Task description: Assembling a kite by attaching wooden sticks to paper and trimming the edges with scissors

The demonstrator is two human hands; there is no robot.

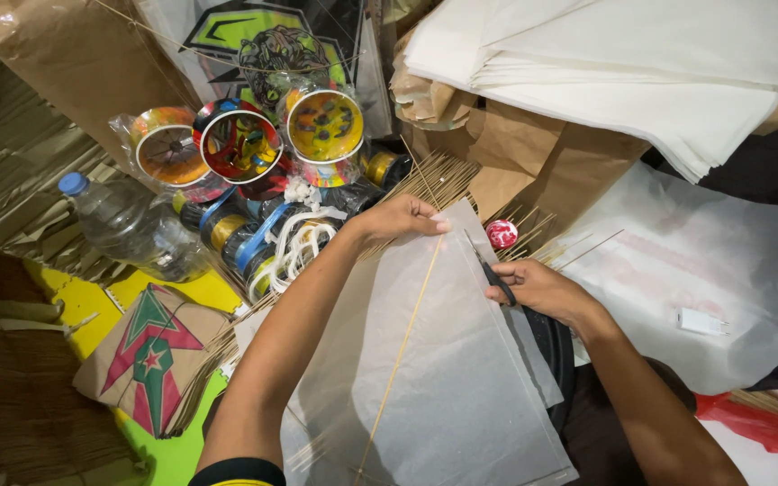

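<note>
White translucent sheet of thin paper (461, 378) lies spread in front of the person, the biggest thing under the hands, with a thin straight bamboo stick (402, 346) lying along its middle from the upper edge down toward the near edge. Beyond it, at the upper right, sits a stack of white paper sheets (641, 72) on crumpled brown paper (533, 153). A bundle of thin bamboo sticks (447, 180) fans out behind the sheet. To the left lie a clear plastic water bottle with a blue cap (132, 225) and colourful round spools of thread (254, 144). The left hand (402, 218) presses its fingertips on the upper edge of the sheet at the stick's top end, holding it flat. The right hand (542, 290) is closed around the black handles of a pair of scissors (488, 263), whose blades point up along the sheet's right edge. A small red and white ball (501, 234) rests just beyond the scissors.
</note>
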